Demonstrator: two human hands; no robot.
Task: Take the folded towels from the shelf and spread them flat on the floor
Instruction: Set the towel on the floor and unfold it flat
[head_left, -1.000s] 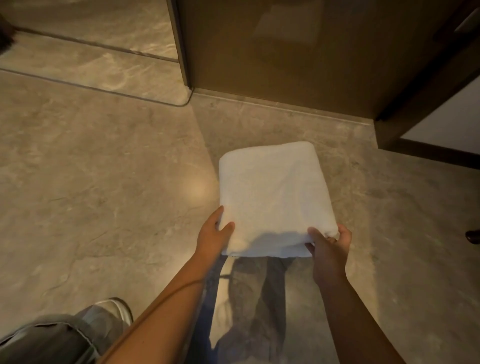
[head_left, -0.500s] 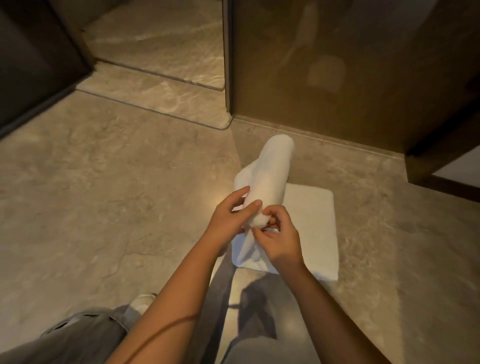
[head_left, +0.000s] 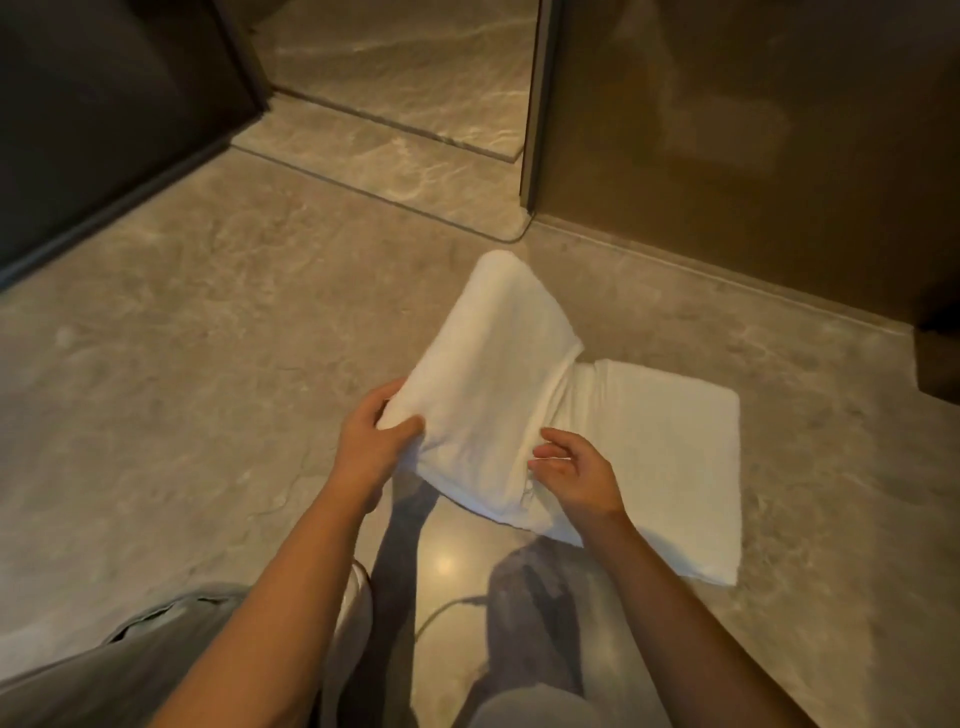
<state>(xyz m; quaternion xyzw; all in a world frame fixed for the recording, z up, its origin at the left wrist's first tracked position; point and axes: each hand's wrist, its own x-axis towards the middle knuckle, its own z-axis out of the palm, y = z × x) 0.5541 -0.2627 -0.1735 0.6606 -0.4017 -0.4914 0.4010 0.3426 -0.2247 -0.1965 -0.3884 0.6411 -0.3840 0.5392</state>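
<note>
Towel (head_left: 649, 441) had opened up more than half a second before: right half flat on the floor (head_left: 208, 338), left flap lifted. Left hand (head_left: 371, 447) gripped the flap's near corner (thumb and fingers clamped on it), while right hand (head_left: 574, 467) had let go, fingers loosely apart.

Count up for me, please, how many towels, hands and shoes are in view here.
Towels: 1, the white towel, partly unfolded.
Hands: 2, the left hand gripping the towel's lifted flap, and the right hand with relaxed fingers at the towel's near edge.
Shoes: 1, a light shoe, only partly in view.
Total: 4.
</note>
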